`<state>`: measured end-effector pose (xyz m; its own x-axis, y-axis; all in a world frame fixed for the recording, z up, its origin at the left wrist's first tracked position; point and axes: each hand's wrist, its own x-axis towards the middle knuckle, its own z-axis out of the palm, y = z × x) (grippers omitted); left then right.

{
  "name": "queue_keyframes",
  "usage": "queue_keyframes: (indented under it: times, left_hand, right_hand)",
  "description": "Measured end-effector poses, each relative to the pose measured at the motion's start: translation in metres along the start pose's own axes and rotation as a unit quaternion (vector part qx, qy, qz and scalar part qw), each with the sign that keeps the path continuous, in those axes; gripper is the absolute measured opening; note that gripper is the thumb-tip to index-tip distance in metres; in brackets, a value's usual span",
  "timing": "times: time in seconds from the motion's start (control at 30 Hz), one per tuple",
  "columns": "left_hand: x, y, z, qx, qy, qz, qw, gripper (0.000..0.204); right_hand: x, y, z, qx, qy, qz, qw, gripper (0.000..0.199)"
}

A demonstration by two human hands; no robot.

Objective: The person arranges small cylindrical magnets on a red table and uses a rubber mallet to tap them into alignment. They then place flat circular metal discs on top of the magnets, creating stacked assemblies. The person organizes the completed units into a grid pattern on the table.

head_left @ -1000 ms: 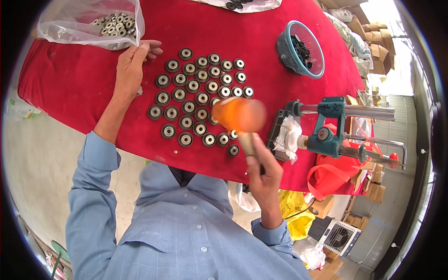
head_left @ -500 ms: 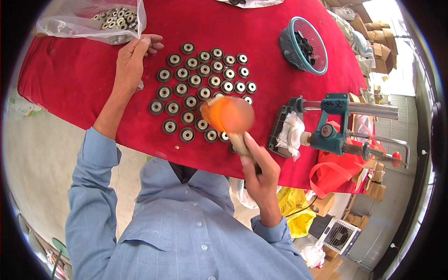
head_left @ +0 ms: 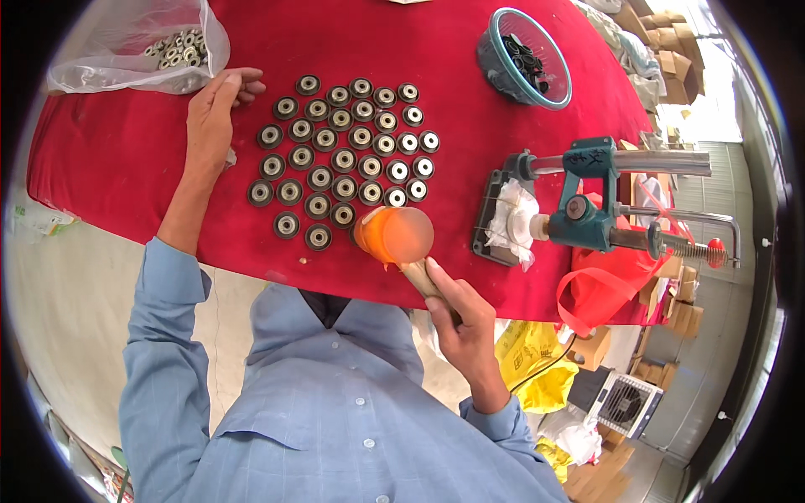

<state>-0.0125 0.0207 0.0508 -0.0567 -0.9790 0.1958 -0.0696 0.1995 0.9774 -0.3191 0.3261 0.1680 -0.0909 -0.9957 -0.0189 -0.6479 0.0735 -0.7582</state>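
Note:
My right hand (head_left: 465,331) is closed round the wooden handle of an orange-headed mallet (head_left: 394,235). The mallet head is over the near right part of a group of round metal bearings with black rims (head_left: 344,159), laid out on the red cloth. It hides some of the nearest ones, and I cannot tell whether it touches any. My left hand (head_left: 214,117) lies on the cloth left of the bearings, beside the edge of a clear plastic bag (head_left: 109,80). Its fingers are stretched out, slightly bent, with nothing visible in them.
Loose metal rings (head_left: 178,50) lie inside the bag. A blue plastic basket (head_left: 537,99) with black parts stands at the far right. A green hand press (head_left: 587,205) is right of the mallet, with white plastic wrapped at its base. A red bag (head_left: 599,281) sits behind it.
The mallet has drawn nearer to me across the bearings, uncovering some that it hid. The whole view has shifted a little. My left hand stays beside the plastic bag.

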Motion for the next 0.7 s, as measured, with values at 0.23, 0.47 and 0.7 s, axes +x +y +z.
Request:
queue_keyframes:
  times: [0.23,0.47,0.7]
  left_hand:
    - [0.004,0.0,0.005,-0.001,-0.005,0.014,1.0,0.04]
    - [0.006,-0.011,-0.006,-0.021,-0.001,0.009,1.0,0.042]
    - [0.003,-0.009,-0.003,0.021,-0.011,0.019,1.0,0.042]
  right_hand:
    - [-0.011,0.017,-0.005,-0.009,0.06,-0.005,0.998,0.054]
    - [-0.035,0.016,-0.023,0.062,0.084,0.055,0.993,0.055]
    - [-0.04,0.032,-0.022,0.062,0.096,0.051,0.992,0.055]
